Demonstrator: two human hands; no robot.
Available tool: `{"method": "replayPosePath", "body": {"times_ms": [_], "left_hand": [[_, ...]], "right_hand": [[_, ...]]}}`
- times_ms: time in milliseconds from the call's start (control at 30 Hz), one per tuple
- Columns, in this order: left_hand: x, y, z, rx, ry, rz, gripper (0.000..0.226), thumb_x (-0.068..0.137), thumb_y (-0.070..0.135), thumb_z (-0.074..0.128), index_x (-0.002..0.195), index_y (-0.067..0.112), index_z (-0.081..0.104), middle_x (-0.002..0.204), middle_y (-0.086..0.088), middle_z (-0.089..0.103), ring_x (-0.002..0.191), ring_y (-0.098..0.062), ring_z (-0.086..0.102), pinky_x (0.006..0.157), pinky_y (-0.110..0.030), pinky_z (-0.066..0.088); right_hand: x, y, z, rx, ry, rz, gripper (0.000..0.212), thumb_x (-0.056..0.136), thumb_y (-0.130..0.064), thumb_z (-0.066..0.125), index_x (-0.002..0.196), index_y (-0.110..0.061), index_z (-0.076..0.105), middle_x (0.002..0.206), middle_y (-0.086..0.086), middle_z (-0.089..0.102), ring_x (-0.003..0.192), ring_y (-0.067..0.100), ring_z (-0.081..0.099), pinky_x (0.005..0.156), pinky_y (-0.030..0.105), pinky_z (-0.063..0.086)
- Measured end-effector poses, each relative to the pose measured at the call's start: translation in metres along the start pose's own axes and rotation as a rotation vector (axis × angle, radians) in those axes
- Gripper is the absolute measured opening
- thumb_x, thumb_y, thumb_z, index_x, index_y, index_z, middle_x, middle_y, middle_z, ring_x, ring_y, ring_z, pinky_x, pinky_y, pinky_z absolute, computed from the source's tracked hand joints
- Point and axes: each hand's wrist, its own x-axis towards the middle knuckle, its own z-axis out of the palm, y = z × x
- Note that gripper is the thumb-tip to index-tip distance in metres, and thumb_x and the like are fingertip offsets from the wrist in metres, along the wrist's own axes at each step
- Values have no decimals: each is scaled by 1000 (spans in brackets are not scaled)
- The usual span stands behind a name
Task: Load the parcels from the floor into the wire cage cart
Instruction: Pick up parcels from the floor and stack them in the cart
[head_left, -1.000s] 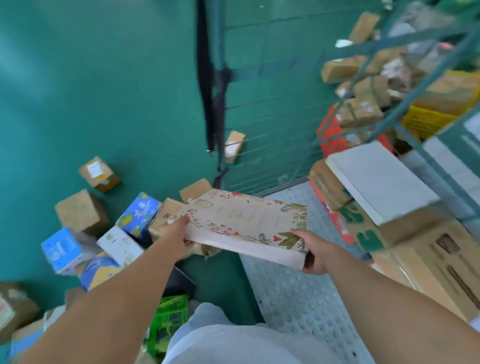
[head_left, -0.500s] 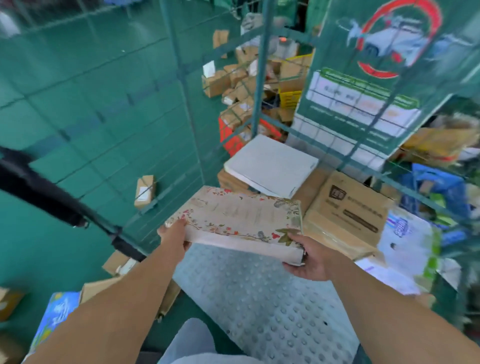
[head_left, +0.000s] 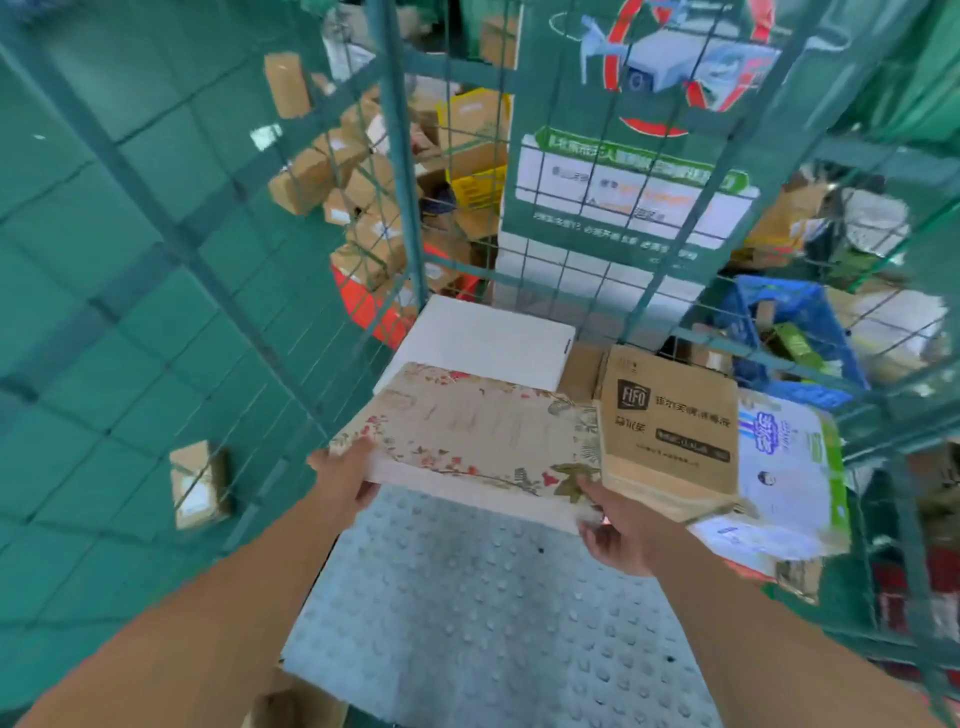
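Note:
I hold a flat floral-printed box level inside the green wire cage cart. My left hand grips its near left corner and my right hand grips its near right corner. The box hangs above the cart's grey studded floor. Its far edge overlaps a flat white box that lies in the cart. Its right end meets a brown FIFO carton.
A white printed pack lies to the right of the FIFO carton. Behind the cage's back mesh hangs a green sign. Several brown parcels are piled beyond the left mesh. A small box lies on the green floor outside.
My view has swung from the floor parcels to the cart's inside. Both hands have carried the floral box forward and right, up against the white box and the FIFO carton.

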Motion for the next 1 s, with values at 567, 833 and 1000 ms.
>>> {"method": "replayPosePath", "body": {"times_ms": [567,833,1000], "left_hand": [[232,66,82,134,-99,-102,79,90,33,77,156,23,34,130,-12,56,75,-18,51,57,-30,53],[252,82,99,84,-193,-39,74,98,34,69,158,39,26,144,-5,47,117,-26,56,80,-37,56],[220,58,96,221,-263,39,65,104,32,61,159,39,26,112,0,57,96,-19,57,86,-36,56]], "right_hand": [[164,-88,110,250,226,-188,29,100,-27,67,117,-5,58,91,12,60,69,20,61,67,29,54],[184,-111,151,382,303,-241,18,101,-21,61,118,-16,65,91,-3,69,93,13,72,79,23,50],[172,-90,170,445,166,-362,46,106,-10,50,151,-21,45,120,-4,58,123,21,58,114,38,45]]}}
